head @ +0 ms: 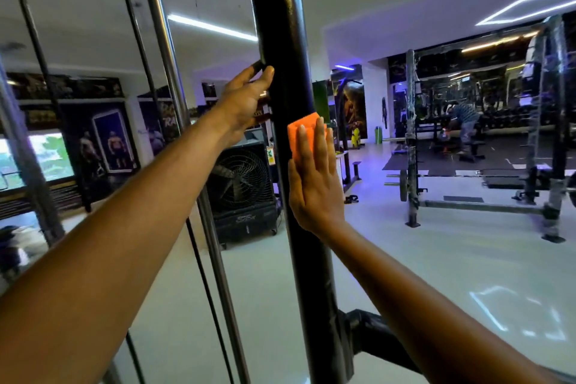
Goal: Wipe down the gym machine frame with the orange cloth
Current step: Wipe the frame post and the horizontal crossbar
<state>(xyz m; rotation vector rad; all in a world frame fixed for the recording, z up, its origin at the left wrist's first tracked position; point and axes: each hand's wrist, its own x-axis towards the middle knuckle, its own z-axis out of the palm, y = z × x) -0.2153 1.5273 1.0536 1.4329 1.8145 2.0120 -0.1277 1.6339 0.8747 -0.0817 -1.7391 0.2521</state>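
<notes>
My right hand (314, 178) presses the folded orange cloth (304, 131) flat-fingered against the black upright post (280, 25) at centre frame, while at eleven o'clock my left hand (246, 100) grips it, probably for bracing.

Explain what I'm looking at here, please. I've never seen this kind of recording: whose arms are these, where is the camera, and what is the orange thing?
There is no robot. The one picture comes from a camera worn on a person's head, so the two arms reaching forward are that person's own. They stand in a gym, facing a black post of a machine frame. The right hand lies flat, fingers straight, and presses an orange cloth against the post to wipe it. The left hand grips the post's far edge higher up, probably for support. Left of the post run thin cables and a shiny rod; behind it stands a large fan. Further right is a weight rack.
</notes>
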